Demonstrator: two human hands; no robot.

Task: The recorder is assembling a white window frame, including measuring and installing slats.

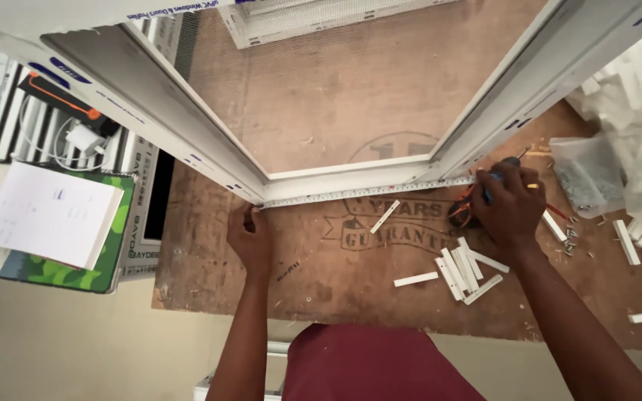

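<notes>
A white plastic window frame lies on a brown board table, its near rail facing me. A tape measure's blade is stretched along that rail. My left hand pins the blade's end at the frame's left corner. At the right corner my right hand grips the dark tape measure case, which has orange trim, together with a blue pen.
Several short white plastic strips lie near my right hand. A clear bag of screws and loose screws sit at right. A notepad on a green book rests at left, with an orange-and-black tool and a white charger behind.
</notes>
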